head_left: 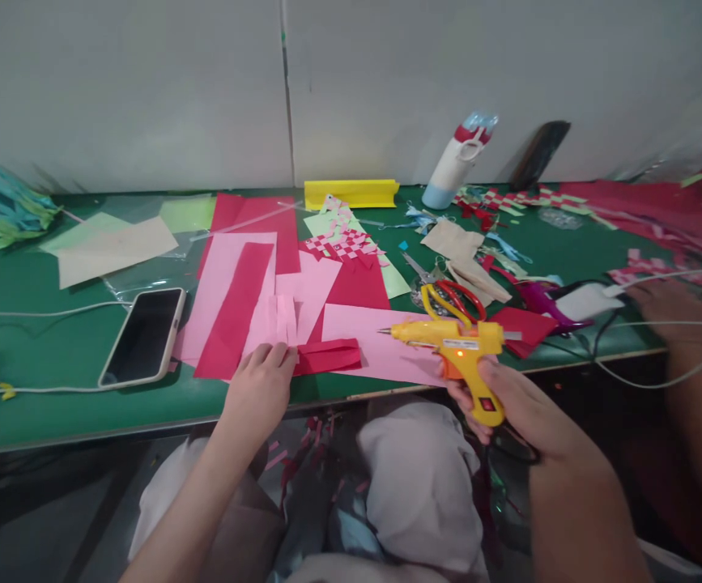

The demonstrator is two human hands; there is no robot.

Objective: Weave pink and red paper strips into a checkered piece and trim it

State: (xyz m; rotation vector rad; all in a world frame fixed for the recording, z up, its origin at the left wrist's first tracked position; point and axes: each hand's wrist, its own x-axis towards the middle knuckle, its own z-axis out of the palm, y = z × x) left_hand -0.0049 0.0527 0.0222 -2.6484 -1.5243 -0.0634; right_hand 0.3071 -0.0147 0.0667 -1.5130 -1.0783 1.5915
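Note:
My right hand point(478, 397) is wrapped round the handle of a yellow hot glue gun point(429, 332), its orange light lit and its nozzle pointing left. Under the fingers of my left hand point(262, 376) lies one end of a folded red paper strip point(329, 356); the fingers are together and pressed onto it. Narrow pink paper strips point(283, 318) stand just beyond those fingertips. Flat pink sheets point(380, 340) and red sheets point(235, 312) are spread under and around the work. What the fingertips cover is hidden.
Behind lie scissors point(420, 271), a woven checked paper piece point(342, 243) and a folded yellow sheet point(351, 194). A phone point(144, 336) rests at left. A bottle point(457, 162) stands at the back. Cables and a white adapter point(587, 302) are near another person's hand point(678, 312) at right.

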